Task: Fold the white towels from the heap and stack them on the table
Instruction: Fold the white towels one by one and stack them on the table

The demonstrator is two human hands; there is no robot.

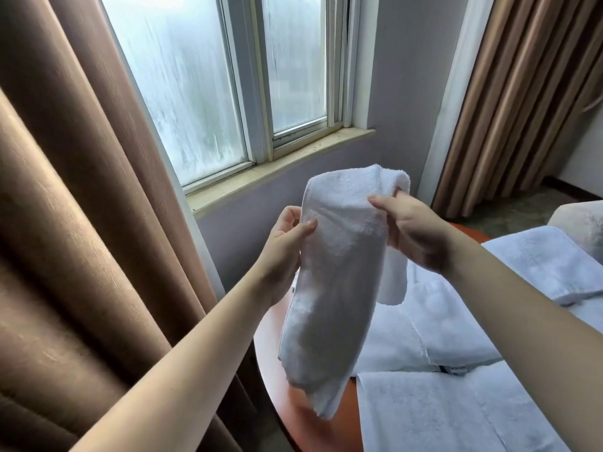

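Left edge: 1 brown curtain (65, 223), hanging in heavy folds. Next, 1 window (182, 93) with 2 panes, glass fogged and streaked, with a pale sill (277, 164) under it.

Centre: 2 bare hands and forearms, no sleeves. Left hand (284, 252) pinches the left edge of the held towel (336, 272), thumb on the front, fingers curled behind. The towel is 1 white terry piece, held up in the air in front of the wall below the sill. It is folded over at the top and hangs long and narrow, its bottom end dangling over the left part of the table (342, 438); I cannot tell whether it touches. A shorter flap hangs behind on the right side. Right hand (411, 233) grasps the towel's upper right part, thumb across the front, fingers tucked into the fold.

The table is round with an orange-red top, mostly covered. White towels on it: 3 that I can separate. One is a flat towel (440, 415) nearest the camera, one a middle towel (408, 331) behind it, and one a far towel (548, 259) to the upper right. Layers overlap, so the exact total is unclear.

Writing: 1 small dark tag (452, 370) at the middle towel's hem, with pale letters too small to read. No other brand or text legible.

Right: 1 pale cushion (584, 223) at the frame edge, and 1 second brown curtain (522, 93) with grey-green carpet (509, 213) below it.
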